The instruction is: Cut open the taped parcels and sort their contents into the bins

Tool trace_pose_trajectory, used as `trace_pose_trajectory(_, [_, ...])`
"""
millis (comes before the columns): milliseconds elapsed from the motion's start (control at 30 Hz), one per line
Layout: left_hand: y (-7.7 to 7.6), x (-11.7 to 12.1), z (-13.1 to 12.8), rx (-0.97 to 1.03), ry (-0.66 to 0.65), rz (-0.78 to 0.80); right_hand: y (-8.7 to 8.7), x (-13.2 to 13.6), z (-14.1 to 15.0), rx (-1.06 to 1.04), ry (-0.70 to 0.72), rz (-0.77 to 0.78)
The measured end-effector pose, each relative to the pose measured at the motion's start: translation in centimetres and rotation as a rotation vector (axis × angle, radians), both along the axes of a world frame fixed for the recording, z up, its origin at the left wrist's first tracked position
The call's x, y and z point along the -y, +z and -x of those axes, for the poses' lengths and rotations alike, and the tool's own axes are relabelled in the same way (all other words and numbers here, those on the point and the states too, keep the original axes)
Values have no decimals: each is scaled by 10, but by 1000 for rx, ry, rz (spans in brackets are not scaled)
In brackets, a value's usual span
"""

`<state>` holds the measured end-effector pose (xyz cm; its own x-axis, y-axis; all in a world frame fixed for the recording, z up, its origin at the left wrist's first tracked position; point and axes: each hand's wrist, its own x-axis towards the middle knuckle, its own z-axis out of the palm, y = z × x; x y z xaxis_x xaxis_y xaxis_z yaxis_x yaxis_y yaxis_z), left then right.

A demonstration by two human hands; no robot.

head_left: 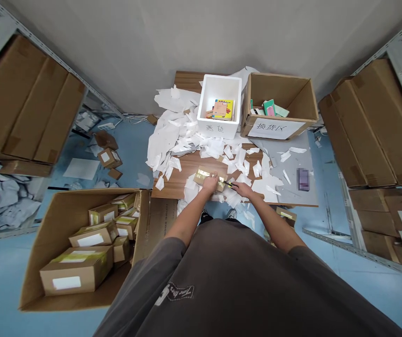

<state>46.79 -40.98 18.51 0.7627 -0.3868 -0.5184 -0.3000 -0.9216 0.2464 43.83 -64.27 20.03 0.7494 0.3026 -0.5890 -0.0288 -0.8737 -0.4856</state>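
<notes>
A small cardboard box (201, 174) with shiny tape on it lies near the front edge of the wooden table (186, 164). My left hand (210, 182) grips the box from the near side, fingers closed over its top. In my right hand (243, 189) is a yellow and black box cutter (229, 184), its tip pointing left at the right end of the box. Whether the blade touches the tape is too small to tell. Torn white paper scraps (191, 189) lie around and under the box.
Behind stand a white foam box (218, 128) and an open carton (278, 129), both holding small packages. A large carton (77, 302) of taped parcels sits at the left. A blurred purple item (303, 179) lies on the table's grey right part. Shelves (390, 126) flank both sides.
</notes>
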Motion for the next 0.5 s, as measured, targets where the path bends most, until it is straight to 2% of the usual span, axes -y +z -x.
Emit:
trace_pose_trajectory(133, [1,0,-1,-20,-1,-19,3,1,-3,-63,-50,-81])
trace_pose_trajectory(300, [3,1,-1,17,9,2,3,-4,7,-190,-145,-95])
trace_pose_trajectory(500, [7,0,2,13,-4,6,2,-19,39,-154,-173,-162])
